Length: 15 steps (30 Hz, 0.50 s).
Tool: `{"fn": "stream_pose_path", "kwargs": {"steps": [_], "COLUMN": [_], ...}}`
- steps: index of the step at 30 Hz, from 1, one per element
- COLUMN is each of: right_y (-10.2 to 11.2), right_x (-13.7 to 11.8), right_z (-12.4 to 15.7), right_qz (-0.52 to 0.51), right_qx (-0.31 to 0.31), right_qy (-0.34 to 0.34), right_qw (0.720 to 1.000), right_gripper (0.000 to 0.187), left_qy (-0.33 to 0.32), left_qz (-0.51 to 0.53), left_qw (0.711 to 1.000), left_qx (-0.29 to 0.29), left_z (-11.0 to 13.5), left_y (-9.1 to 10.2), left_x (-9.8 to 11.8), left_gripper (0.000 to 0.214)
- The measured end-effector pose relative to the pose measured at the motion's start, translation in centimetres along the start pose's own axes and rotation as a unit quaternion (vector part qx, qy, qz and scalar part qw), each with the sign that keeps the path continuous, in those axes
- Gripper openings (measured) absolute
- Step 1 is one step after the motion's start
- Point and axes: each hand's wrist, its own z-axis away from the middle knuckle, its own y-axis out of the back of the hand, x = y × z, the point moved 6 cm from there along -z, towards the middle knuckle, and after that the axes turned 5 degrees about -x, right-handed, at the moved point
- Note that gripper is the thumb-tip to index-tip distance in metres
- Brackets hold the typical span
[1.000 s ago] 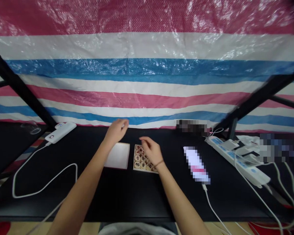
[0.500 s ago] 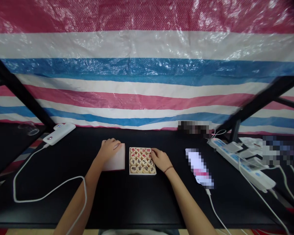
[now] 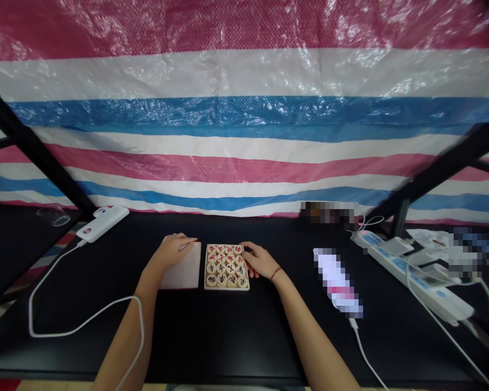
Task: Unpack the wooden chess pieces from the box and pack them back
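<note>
A shallow white box (image 3: 227, 289) lies flat on the black table, filled with rows of round xiangqi pieces (image 3: 221, 267). Red characters mark the far rows and black ones the near rows. To its left, a narrow gap away, is a pale flat box lid (image 3: 180, 277). My left hand (image 3: 175, 251) rests over the lid's far left part, its fingers stretched out to the right. At the box's right side is my right hand (image 3: 262, 260), with spread, loosely bent fingers against the edge and far right corner.
A white power bank (image 3: 106, 222) with a cable (image 3: 77, 327) stands at the back left, beside a clear cup (image 3: 57, 217). On the right are a blurred phone (image 3: 338, 285) and a power strip (image 3: 415, 277) with plugs. A striped sheet (image 3: 244, 157) closes off the back.
The box of pieces and the lid have slid left, and the gap between them has narrowed. Both my hands have shifted left with them. The view has turned slightly.
</note>
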Motion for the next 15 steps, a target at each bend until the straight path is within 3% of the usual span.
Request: {"fn": "stream_pose_path", "kwargs": {"steps": [7, 11, 15], "right_y": [-0.5, -0.5, -0.4], "right_x": [-0.9, -0.8, -0.2], "right_z": [-1.2, -1.5, -1.4], "right_qz": [0.023, 0.032, 0.041], "right_qx": [-0.029, -0.018, 0.014], "right_qy": [0.028, 0.048, 0.060], "right_qw": [0.999, 0.998, 0.997], "right_gripper": [0.034, 0.034, 0.032], "left_qy": [0.024, 0.011, -0.005], "left_qz": [-0.001, -0.026, -0.034], "left_qw": [0.994, 0.997, 0.998], "left_qx": [0.102, 0.072, 0.054], "left_z": [-0.2, -1.4, -1.7], "left_y": [0.9, -1.4, -2.6], "left_x": [2.9, 5.2, 6.0], "left_gripper": [0.040, 0.038, 0.034]}}
